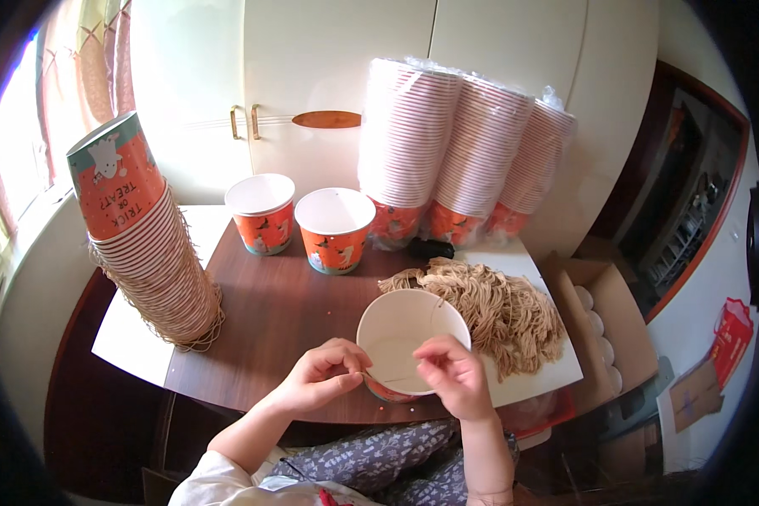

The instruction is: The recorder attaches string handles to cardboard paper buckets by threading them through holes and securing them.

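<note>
Carefully, the left hand pinches the rim of the orange paper bucket with white inside at the near edge of the dark wooden surface, while the right hand nips a thin tan string, best kept taut from the heap of tan cords.

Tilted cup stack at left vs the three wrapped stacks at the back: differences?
The tilted cup stack is unwrapped, with string handles hanging off its rims; the wrapped stacks sit in clear plastic, no strings visible. The first leans alone on the table; the others stand together against the cabinet. Both hold the same orange printed paper cups.
</note>
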`<action>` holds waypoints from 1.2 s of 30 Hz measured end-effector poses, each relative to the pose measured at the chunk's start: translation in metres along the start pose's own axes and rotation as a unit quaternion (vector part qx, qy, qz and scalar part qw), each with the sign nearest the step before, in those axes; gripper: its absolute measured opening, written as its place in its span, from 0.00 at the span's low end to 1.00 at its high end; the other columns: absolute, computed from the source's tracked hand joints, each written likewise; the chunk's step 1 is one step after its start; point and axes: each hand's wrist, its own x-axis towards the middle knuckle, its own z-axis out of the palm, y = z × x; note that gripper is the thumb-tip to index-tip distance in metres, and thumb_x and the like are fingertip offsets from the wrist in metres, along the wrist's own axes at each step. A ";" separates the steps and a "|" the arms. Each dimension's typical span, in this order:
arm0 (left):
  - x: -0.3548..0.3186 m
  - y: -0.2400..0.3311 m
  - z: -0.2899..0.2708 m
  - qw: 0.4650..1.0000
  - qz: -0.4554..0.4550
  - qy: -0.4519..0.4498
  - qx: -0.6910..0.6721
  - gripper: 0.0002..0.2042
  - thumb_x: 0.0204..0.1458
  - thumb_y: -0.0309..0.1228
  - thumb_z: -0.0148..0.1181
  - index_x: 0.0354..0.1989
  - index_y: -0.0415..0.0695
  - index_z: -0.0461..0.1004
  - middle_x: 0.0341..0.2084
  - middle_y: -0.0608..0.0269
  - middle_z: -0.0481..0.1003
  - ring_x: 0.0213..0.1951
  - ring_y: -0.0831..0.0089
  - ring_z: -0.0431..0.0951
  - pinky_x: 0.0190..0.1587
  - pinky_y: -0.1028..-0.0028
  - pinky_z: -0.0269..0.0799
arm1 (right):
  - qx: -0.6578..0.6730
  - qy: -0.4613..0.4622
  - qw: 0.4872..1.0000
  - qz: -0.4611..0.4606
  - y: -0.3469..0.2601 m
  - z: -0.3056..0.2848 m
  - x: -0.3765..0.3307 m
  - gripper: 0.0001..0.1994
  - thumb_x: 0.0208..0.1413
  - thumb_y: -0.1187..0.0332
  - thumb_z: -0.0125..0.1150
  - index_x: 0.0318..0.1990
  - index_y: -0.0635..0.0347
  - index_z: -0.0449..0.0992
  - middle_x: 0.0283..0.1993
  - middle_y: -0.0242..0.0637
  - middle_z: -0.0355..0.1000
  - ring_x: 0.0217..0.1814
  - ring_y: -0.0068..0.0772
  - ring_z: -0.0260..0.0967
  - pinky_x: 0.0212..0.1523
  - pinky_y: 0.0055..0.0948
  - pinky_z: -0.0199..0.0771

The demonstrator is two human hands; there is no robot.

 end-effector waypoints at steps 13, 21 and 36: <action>0.019 0.008 0.012 0.992 0.034 -0.039 0.112 0.12 0.48 0.31 0.59 0.38 0.40 0.68 0.35 0.64 0.69 0.33 0.80 0.67 0.32 0.79 0.66 | -0.194 -0.036 0.978 -0.069 0.001 0.013 0.004 0.05 0.45 0.80 0.59 0.32 0.63 0.75 0.31 0.33 0.70 0.31 0.19 0.67 0.31 0.17 0.66; 0.020 0.000 0.027 1.000 -0.029 -0.007 0.007 0.09 0.53 0.25 0.54 0.41 0.36 0.68 0.29 0.62 0.75 0.33 0.81 0.74 0.35 0.79 0.71 | -0.013 0.008 1.000 0.023 0.006 0.014 0.001 0.05 0.51 0.75 0.57 0.35 0.63 0.71 0.29 0.27 0.68 0.29 0.14 0.63 0.31 0.14 0.64; 0.031 0.019 0.031 0.959 -0.091 -0.041 0.266 0.08 0.47 0.29 0.57 0.31 0.37 0.73 0.20 0.54 0.75 0.23 0.67 0.77 0.29 0.73 0.72 | 0.011 -0.062 0.992 -0.107 -0.001 0.014 0.009 0.12 0.50 0.80 0.42 0.44 0.68 0.63 0.45 0.42 0.63 0.52 0.35 0.63 0.55 0.33 0.60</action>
